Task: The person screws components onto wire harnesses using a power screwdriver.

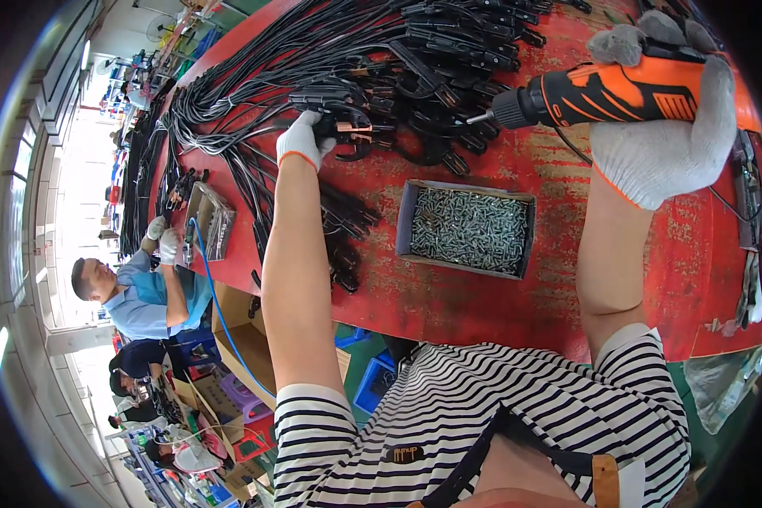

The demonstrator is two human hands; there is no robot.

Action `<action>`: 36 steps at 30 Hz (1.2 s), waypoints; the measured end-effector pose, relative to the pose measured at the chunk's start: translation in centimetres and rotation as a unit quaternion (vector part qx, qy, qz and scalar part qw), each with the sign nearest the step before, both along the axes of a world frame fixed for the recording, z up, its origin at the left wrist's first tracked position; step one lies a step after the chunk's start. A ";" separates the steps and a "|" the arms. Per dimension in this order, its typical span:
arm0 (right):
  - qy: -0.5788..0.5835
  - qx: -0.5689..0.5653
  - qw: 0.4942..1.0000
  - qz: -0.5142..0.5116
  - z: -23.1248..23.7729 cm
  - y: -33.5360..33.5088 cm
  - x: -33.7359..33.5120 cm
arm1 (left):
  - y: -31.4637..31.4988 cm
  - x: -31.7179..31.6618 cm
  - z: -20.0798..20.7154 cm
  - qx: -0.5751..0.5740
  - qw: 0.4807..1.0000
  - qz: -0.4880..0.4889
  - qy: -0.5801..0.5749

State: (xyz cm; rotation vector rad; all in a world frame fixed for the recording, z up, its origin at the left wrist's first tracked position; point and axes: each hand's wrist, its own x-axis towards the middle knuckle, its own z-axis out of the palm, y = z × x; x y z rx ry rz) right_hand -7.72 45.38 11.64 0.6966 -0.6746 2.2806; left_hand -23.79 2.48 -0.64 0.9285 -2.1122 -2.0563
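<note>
An orange-and-black power screwdriver (643, 91) is lying sideways in the right hand (665, 148), its bit (480, 118) pointing toward the left hand (302, 140); a black clamp (345, 111) with copper-coloured metal (353, 127) is extending rightward from that hand.

Off the near left side of the bench (449, 306) are a co-worker (152, 296), carton (252, 345) and purple stool (242, 398), with a plastic bag (723, 388) by its near right corner.

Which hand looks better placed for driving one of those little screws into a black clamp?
Probably the right hand: it holds the orange electric screwdriver, its tip pointing toward the black clamp gripped by the left hand.
</note>
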 end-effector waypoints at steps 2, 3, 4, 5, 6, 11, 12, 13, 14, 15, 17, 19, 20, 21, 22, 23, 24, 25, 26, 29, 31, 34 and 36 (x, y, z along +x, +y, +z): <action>-0.217 -0.018 0.937 -0.274 3.7 -7.3 1.6 | -1.6 1.2 1.0 0.103 0.994 0.038 -0.017; -0.215 -0.016 0.936 -0.277 3.8 -7.5 1.7 | -1.7 1.5 1.4 0.107 0.994 0.036 -0.015; -0.218 -0.008 0.954 -0.208 3.8 -7.7 1.7 | -2.1 1.9 2.0 0.198 0.978 0.061 0.011; -0.220 0.002 0.966 -0.136 3.7 -8.0 1.7 | -2.8 2.5 2.6 0.287 0.953 0.086 0.038; -0.217 0.008 0.966 -0.139 3.1 -7.7 1.5 | -3.5 3.5 3.5 0.324 0.944 0.031 0.047; -0.243 0.129 0.936 0.217 -0.1 -9.1 0.1 | -2.7 6.2 6.2 0.306 0.946 0.065 0.081; -0.284 0.157 0.911 0.254 -0.2 -10.7 0.0 | -3.3 6.9 5.7 0.295 0.950 0.050 0.091; -0.326 0.183 0.882 0.286 -0.2 -12.7 0.4 | -4.2 7.4 5.5 0.306 0.948 0.026 0.083; -0.355 0.227 0.843 0.334 -0.3 -14.4 0.3 | -4.8 7.7 5.2 0.322 0.942 0.027 0.087; -0.381 0.270 0.799 0.381 -0.8 -16.5 -0.2 | -5.8 8.1 4.6 0.337 0.937 0.029 0.092; -0.410 0.304 0.756 0.410 -3.3 -18.5 -1.5 | -3.3 8.4 5.3 0.324 0.940 0.059 0.085; -0.408 0.370 0.734 0.398 -3.0 -20.6 -0.6 | -3.6 9.4 5.3 0.334 0.934 0.089 0.089; -0.423 0.393 0.705 0.412 -3.8 -21.3 -1.0 | -4.0 9.2 5.0 0.350 0.928 0.098 0.085; -0.421 0.399 0.701 0.415 -3.9 -21.7 -0.8 | -3.8 9.2 5.1 0.360 0.922 0.107 0.091; -0.411 0.395 0.697 0.435 -4.0 -22.0 -0.4 | -3.5 9.3 5.2 0.361 0.922 0.099 0.097; -0.402 0.390 0.692 0.455 -4.1 -22.3 -0.1 | -3.2 9.4 5.3 0.363 0.922 0.091 0.102; -0.406 0.379 0.699 0.450 -4.5 -22.7 -0.1 | -2.8 9.3 5.3 0.373 0.914 0.100 0.121; -0.408 0.383 0.696 0.451 -4.8 -23.1 0.0 | -2.4 9.5 5.2 0.376 0.913 0.103 0.121; -0.414 0.367 0.704 0.446 -5.0 -23.5 0.2 | -2.0 9.6 5.0 0.390 0.908 0.107 0.112; -0.432 0.342 0.704 0.448 -4.6 -24.4 0.6 | -2.9 10.2 3.7 0.367 0.917 0.104 0.113; -0.447 0.332 0.701 0.446 -4.6 -24.2 0.4 | -2.4 10.1 3.8 0.483 0.862 0.105 0.115; -0.461 0.287 0.703 0.459 -5.2 -24.0 0.1 | -2.3 11.2 4.2 0.446 0.884 0.105 0.088; -0.432 0.332 0.718 0.433 -5.7 -24.2 0.1 | -2.6 11.2 4.0 0.430 0.893 0.109 0.074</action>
